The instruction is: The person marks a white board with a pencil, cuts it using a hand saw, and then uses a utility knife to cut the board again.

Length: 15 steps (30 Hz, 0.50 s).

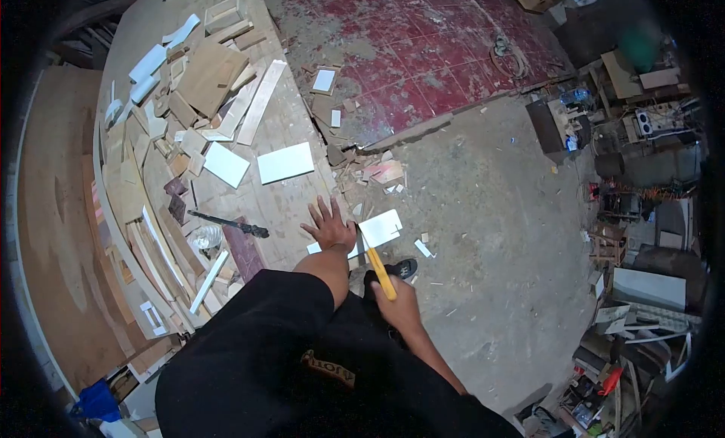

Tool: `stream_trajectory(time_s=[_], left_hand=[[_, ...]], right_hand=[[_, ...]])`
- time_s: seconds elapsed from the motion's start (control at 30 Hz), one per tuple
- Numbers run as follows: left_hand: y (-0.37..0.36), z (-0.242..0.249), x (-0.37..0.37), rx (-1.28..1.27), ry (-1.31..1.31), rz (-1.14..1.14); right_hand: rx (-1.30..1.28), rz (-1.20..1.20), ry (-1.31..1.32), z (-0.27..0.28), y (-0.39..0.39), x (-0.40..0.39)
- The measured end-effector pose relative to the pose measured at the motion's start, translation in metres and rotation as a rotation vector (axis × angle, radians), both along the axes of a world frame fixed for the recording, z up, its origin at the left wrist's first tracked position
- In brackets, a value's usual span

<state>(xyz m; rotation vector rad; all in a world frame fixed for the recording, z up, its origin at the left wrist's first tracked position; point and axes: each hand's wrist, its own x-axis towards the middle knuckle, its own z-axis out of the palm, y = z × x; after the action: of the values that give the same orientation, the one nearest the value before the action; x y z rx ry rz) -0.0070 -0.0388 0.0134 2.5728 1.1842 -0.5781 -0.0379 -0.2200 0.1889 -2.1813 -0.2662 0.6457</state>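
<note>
L hand (329,226) flat on the surface (287,121) at its near right edge, fingers spread apart, palm pressing a white panel (377,230) that sticks out past the edge over the floor (498,234). R hand (399,308) below it, off the edge, fingers clamped on a yellow-handled tool (377,268); tool tip touches the panel just beside the L hand. Can't tell tool type, head too small.

On the surface, further in: two white boards (257,165) side by side near the right edge, a dark long tool (226,223) lying left of the L hand, a dark red block (243,251) just below it. Wood offcuts (204,75) piled toward the far and left edges. Scraps (381,172) on the floor right by the edge. Dark shoe (404,268) under the R hand. Clutter (642,121) far right.
</note>
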Motion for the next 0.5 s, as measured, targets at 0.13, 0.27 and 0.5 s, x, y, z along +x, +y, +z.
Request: stream_trajectory(time_s=[0.13, 0.27, 0.5], left_hand=[[-0.006, -0.001, -0.002, 0.012, 0.008, -0.022], [-0.006, -0.002, -0.006, 0.001, -0.005, -0.015], [-0.006, 0.000, -0.006, 0.000, -0.019, -0.011]], right_hand=[[-0.028, -0.075, 0.141, 0.017, -0.022, -0.010], [0.006, -0.019, -0.027, -0.056, -0.002, 0.002], [0.001, -0.037, 0.016, -0.024, -0.003, -0.003]])
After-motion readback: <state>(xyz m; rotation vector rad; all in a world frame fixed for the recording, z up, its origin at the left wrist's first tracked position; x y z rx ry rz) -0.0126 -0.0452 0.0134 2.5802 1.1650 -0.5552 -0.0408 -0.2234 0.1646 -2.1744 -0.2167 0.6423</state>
